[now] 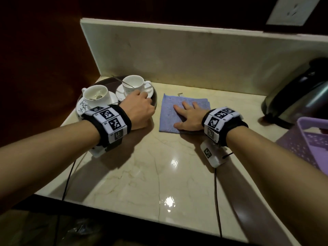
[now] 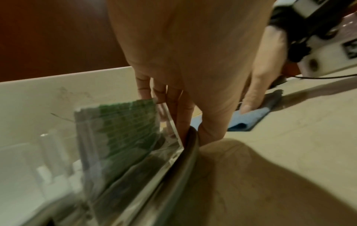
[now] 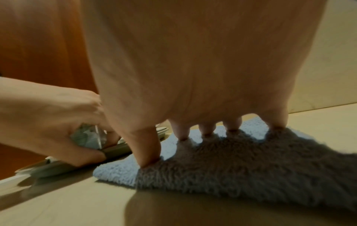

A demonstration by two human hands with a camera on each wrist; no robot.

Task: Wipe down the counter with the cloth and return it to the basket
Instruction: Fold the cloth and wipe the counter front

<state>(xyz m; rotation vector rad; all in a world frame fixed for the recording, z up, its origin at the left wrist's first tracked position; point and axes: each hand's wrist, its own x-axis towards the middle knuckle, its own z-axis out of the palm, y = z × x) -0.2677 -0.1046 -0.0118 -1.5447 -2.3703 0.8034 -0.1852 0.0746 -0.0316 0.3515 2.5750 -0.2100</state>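
A blue cloth (image 1: pixel 170 112) lies spread flat on the marble counter (image 1: pixel 159 166), right of a dark round tray (image 1: pixel 154 96). My right hand (image 1: pixel 188 114) presses on the cloth's right half with straight, spread fingers; the right wrist view shows its fingertips (image 3: pixel 183 136) on the fluffy cloth (image 3: pixel 119 171). My left hand (image 1: pixel 142 105) grips the tray's near right rim, fingers curled over the rim (image 2: pixel 191 152) and the thumb (image 2: pixel 212 130) outside it. The purple slotted basket (image 1: pixel 305 137) stands at the counter's right edge, apart from both hands.
On the tray stand two white cups (image 1: pixel 132 84) (image 1: pixel 95 95) on saucers, each with a spoon. A dark and steel kettle (image 1: pixel 301 93) sits at the back right, behind the basket. A marble backsplash (image 1: pixel 177 55) closes the rear. Cables hang from both wrists over the front edge.
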